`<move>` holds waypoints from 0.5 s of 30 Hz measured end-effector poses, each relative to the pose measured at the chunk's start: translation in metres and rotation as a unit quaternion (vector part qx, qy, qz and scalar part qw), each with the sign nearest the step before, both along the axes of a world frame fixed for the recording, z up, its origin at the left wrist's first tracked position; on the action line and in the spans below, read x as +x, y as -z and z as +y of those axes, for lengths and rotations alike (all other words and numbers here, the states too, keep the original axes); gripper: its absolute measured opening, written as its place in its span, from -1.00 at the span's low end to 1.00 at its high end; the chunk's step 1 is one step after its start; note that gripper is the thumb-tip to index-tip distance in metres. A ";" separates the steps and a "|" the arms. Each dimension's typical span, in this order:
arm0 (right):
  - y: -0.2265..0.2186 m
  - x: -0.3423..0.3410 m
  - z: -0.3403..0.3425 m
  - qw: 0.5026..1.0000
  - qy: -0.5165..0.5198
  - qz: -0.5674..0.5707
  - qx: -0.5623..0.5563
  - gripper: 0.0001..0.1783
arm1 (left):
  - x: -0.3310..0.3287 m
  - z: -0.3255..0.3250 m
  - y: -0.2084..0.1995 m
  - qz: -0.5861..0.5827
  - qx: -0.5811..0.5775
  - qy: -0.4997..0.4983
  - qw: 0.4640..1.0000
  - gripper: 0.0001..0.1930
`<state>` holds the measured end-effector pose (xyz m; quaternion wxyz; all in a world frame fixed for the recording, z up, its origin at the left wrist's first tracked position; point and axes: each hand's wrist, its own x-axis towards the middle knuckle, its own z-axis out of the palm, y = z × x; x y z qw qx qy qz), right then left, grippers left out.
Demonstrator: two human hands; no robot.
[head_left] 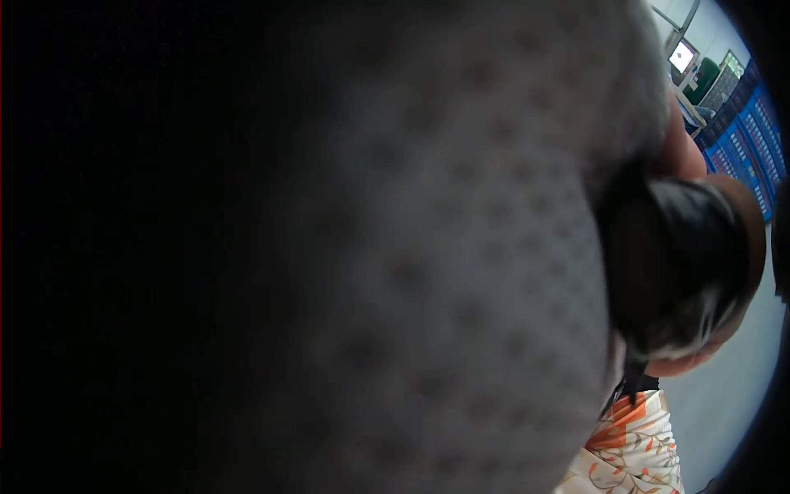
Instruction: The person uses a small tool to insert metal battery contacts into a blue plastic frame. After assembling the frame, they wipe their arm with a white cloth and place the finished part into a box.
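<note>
A grey cloth with dark dots (469, 272), badly blurred and very close, covers most of the head view. Its left side fades into black. At its right edge is a glossy black rounded thing (687, 255) whose kind I cannot make out. Bare skin (685, 152) shows just above it, and more along its lower edge. Whose skin this is stays unclear. Neither of my hands can be made out, and no fingers show plainly.
Below the black thing hangs white cloth with an orange leaf pattern (638, 449). Blue racks or bins (750, 140) stand at the far right, over a pale grey floor (724, 395). Beyond are a lit screen (681, 56) and a dark green chair-like shape (702, 79).
</note>
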<state>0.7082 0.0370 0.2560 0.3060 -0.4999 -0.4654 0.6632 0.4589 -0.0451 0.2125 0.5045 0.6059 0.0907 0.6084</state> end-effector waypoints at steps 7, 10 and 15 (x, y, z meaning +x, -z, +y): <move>0.010 -0.003 0.003 0.998 -0.028 0.061 0.014 -0.52 | -0.010 -0.012 0.000 0.015 -0.002 -0.028 1.000 -0.24; 0.013 -0.001 0.004 0.995 -0.039 0.086 0.024 -0.51 | -0.012 -0.017 -0.001 0.020 0.002 -0.039 0.999 -0.25; 0.017 0.010 0.009 0.990 -0.051 0.126 0.047 -0.49 | -0.011 -0.020 -0.003 0.027 0.015 -0.051 0.998 -0.25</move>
